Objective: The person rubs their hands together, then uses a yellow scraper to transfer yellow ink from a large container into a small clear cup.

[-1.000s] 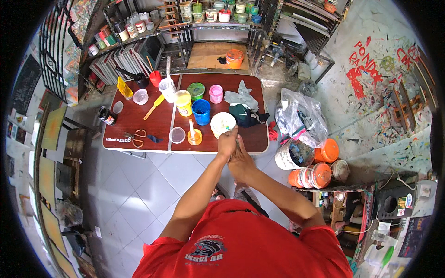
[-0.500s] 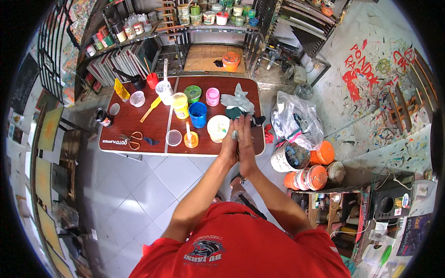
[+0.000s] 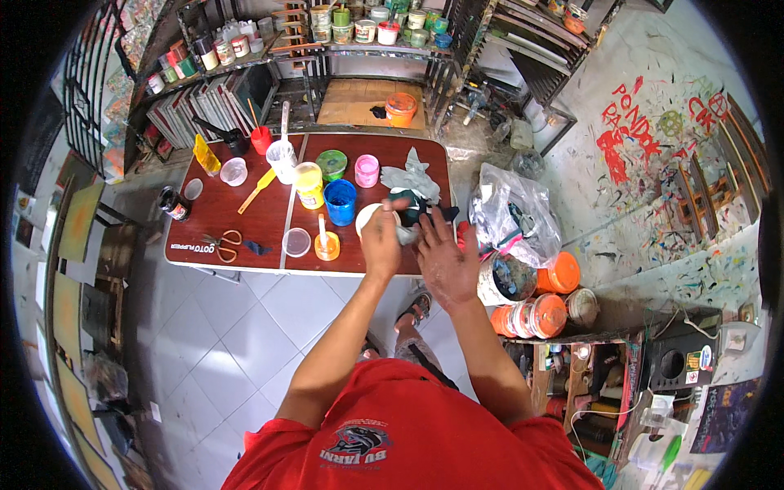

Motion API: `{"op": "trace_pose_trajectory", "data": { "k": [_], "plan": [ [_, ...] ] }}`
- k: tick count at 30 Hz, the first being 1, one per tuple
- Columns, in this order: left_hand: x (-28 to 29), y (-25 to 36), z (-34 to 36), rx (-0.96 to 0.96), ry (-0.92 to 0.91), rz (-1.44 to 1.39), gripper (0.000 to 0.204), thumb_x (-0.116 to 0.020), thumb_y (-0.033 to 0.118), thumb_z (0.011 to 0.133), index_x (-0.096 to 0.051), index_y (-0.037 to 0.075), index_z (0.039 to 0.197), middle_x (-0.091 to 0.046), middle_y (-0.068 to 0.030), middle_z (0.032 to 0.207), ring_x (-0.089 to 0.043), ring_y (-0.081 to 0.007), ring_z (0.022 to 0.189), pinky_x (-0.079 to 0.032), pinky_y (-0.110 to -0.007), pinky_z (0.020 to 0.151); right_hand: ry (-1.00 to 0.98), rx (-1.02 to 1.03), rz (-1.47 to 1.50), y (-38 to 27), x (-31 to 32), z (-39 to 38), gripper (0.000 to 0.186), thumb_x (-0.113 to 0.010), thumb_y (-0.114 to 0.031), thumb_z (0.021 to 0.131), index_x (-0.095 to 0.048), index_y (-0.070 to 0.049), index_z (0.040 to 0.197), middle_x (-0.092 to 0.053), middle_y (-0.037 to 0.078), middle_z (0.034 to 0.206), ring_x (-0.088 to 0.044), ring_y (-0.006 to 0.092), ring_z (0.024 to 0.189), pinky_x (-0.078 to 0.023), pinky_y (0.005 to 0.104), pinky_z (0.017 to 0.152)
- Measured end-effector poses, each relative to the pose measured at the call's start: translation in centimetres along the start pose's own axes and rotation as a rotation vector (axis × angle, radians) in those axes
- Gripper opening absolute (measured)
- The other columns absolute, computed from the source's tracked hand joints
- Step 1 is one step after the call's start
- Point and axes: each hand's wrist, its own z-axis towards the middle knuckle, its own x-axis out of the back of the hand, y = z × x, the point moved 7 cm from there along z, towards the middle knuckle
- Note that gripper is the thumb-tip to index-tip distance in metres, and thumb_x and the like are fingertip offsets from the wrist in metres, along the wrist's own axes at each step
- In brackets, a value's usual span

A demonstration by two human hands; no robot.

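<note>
Hands apart over table edge, pale grey lump btwn

L hand [image 3: 381, 243], ctr of frame: fingers up, palm side turned inward; pale grey lump [image 3: 406, 235] sits at its inner side, btwn hands. Can't tell if L pinches it or it just rests there. R hand [image 3: 445, 260], just right of ctr: fingers spread, fingertips by dark cloth [image 3: 412, 198]. White tub [image 3: 367, 222] is at ctr, partly hidden behind L hand; contact unclear.

Dark red table [image 3: 216, 206] runs ctr to left of frame. Left of tub: blue pot [image 3: 340, 206], orange pot [image 3: 327, 247] w/ stick, clear lid [image 3: 296, 242]. Yellow pot [image 3: 309, 189] & pink pot [image 3: 367, 172] a bit higher. Crumpled grey sheet [image 3: 411, 174] above dark cloth. Scissors [image 3: 229, 247] at table's lower left. Clear bag [image 3: 510, 200] right of ctr, above white bucket [image 3: 490, 286].
</note>
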Motion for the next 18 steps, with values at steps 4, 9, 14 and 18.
{"op": "trace_pose_trajectory", "data": {
  "k": [4, 9, 14, 18],
  "plan": [
    [-6.1, 6.1, -3.7, -0.307, -0.31, 0.173, 0.068, -0.046, -0.001, 0.097, -0.017, 0.001, 0.158, -0.041, -0.0263, 0.152, -0.045, -0.0356, 0.138, -0.035, -0.042, 0.112, 0.059, 0.086, -0.096, 0.5, 0.4, 1.0, 0.089, -0.035, -0.075, 0.095, -0.03, -0.01, 0.155, -0.041, 0.01, 0.154, -0.042, 0.0257, 0.139, -0.033, 0.0391, 0.115],
    [-7.9, 5.6, -11.1, -0.343, -0.543, 0.354, 0.072, -0.048, -0.005, 0.086, -0.029, 0.002, 0.155, -0.021, -0.0307, 0.16, -0.033, -0.0462, 0.144, -0.025, -0.048, 0.118, 0.103, 0.061, 0.267, -0.6, 3.9, 3.4, 0.098, -0.04, -0.081, 0.088, -0.028, -0.01, 0.155, -0.027, 0.018, 0.158, -0.03, 0.0346, 0.144, -0.023, 0.0509, 0.12],
    [-7.5, 6.3, -10.0, -0.546, -0.386, 0.524, 0.069, -0.051, -0.008, 0.082, -0.038, 0.002, 0.149, -0.026, -0.0322, 0.157, -0.035, -0.0464, 0.142, -0.029, -0.049, 0.116, 0.149, -0.005, 0.323, 1.4, 5.2, 4.0, 0.098, -0.041, -0.083, 0.086, -0.034, -0.01, 0.151, -0.028, 0.024, 0.157, -0.032, 0.0405, 0.142, -0.019, 0.0553, 0.121],
    [-3.6, 6.2, -1.1, -0.516, -0.081, 0.563, 0.072, -0.051, -0.012, 0.079, -0.038, 0.001, 0.149, -0.036, -0.0325, 0.152, -0.043, -0.0399, 0.139, -0.036, -0.046, 0.111, -0.255, -0.19, 0.74, 4.7, 2.0, 2.1, 0.095, -0.038, -0.076, 0.092, -0.029, -0.005, 0.155, -0.042, 0.027, 0.147, -0.035, 0.0467, 0.141, -0.034, 0.0587, 0.115]
  ]
}}
